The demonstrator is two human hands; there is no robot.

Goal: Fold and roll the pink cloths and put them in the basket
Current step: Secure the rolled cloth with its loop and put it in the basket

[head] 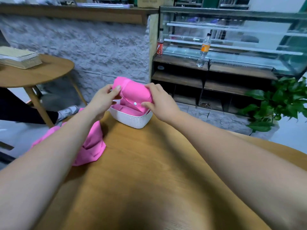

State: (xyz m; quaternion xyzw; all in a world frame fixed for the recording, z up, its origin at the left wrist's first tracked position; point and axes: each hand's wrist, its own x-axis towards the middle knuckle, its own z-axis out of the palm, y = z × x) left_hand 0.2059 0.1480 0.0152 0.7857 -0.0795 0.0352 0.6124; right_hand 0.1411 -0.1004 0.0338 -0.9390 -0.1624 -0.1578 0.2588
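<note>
Over the wooden table's (149, 163) basket (132, 119), both hands (103, 100) (160, 103) grip a rolled pink cloth (134, 92) between them.

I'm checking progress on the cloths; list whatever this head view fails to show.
Basket contents, head view: the rolled cloth, gripped by left hand and right hand, hides most of the inside.
Loose pink cloth, head view: the left forearm covers part; one piece or several is unclear.
Orange bottle label, head view: blurred and too small to read.
</note>
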